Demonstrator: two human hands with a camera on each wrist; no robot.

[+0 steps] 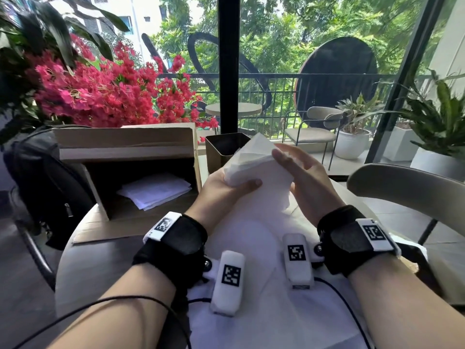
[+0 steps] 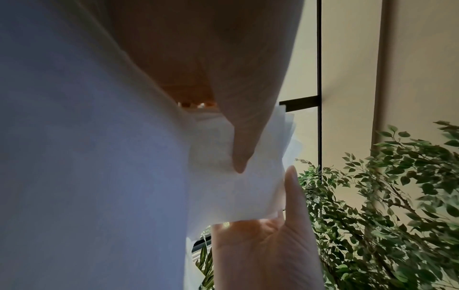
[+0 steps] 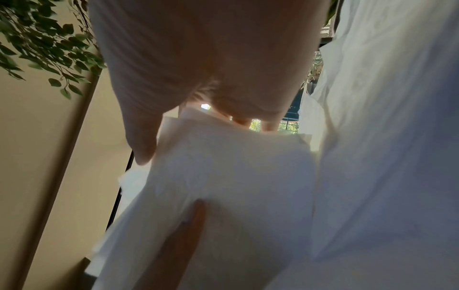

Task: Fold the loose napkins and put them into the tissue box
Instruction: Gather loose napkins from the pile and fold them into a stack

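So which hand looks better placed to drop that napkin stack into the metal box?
Probably the left hand. Its thumb and fingers grip the napkins, and it sits nearest the box. The right hand only rests open against the stack's far side, so it would need to take hold first.

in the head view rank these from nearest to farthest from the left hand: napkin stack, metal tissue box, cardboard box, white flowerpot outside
1. napkin stack, gripped in the left hand.
2. metal tissue box, just behind the hand.
3. cardboard box, to the left on the table.
4. white flowerpot, out on the balcony, right.
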